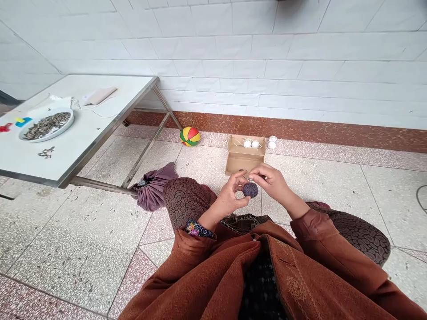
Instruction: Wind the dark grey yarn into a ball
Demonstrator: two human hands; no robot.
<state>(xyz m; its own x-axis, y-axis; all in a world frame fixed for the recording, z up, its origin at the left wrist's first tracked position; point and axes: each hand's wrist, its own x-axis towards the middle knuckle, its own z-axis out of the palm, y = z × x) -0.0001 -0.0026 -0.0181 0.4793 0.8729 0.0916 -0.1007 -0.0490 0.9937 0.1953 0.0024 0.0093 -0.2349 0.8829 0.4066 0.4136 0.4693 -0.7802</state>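
Note:
A small ball of dark purple-grey yarn (250,190) sits between the thumb and fingers of my left hand (230,194). Just above it, my right hand (271,181) pinches a strand of the yarn that runs up from the ball. Both hands are held in front of my knees. Beyond them an open cardboard box (245,159) lies on the floor, its near edge partly behind my fingers. White yarn balls (247,143) with a loose strand rest in the box's far part, and more white balls (272,142) lie beside it on the right.
At left stands a white table (83,133) with a metal frame, bearing a plate of seeds (68,123) and a folded cloth (101,95). A colourful ball (190,136) lies near the wall. A purple umbrella-like bundle (155,186) is by my knee. Husks litter the floor.

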